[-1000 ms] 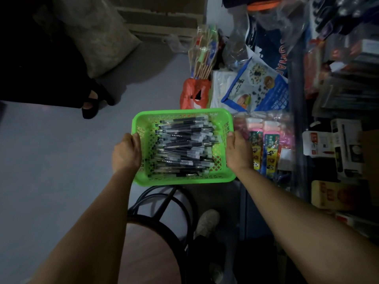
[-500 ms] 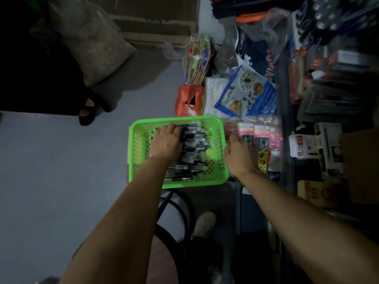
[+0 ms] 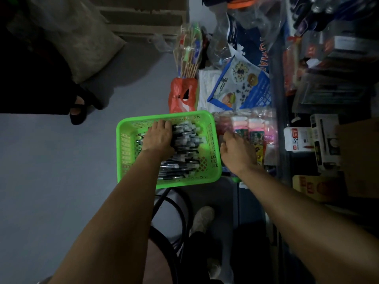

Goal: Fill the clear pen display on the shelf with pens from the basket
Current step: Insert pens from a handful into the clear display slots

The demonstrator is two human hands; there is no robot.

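A bright green plastic basket [image 3: 127, 152] holds a pile of several black-and-clear pens [image 3: 185, 140]. My left hand [image 3: 159, 138] is inside the basket on top of the pile, its fingers curled down into the pens. Just off the basket's right rim, my right hand [image 3: 239, 151] hovers loosely curled, holding nothing. The shelf [image 3: 328, 95] on the right is dark and crowded. I cannot pick out the clear pen display on it.
Pink and patterned packets [image 3: 254, 128] lie right of the basket. A blue printed bag [image 3: 242, 85] and an orange bag [image 3: 182, 95] with sticks stand behind it. White boxes [image 3: 320, 134] sit on the shelf. A black-framed stool [image 3: 174, 218] and my shoe [image 3: 202, 219] are below.
My left hand let go of the basket's left rim, moved onto the pens and curled its fingers in. My right hand came off the right rim.
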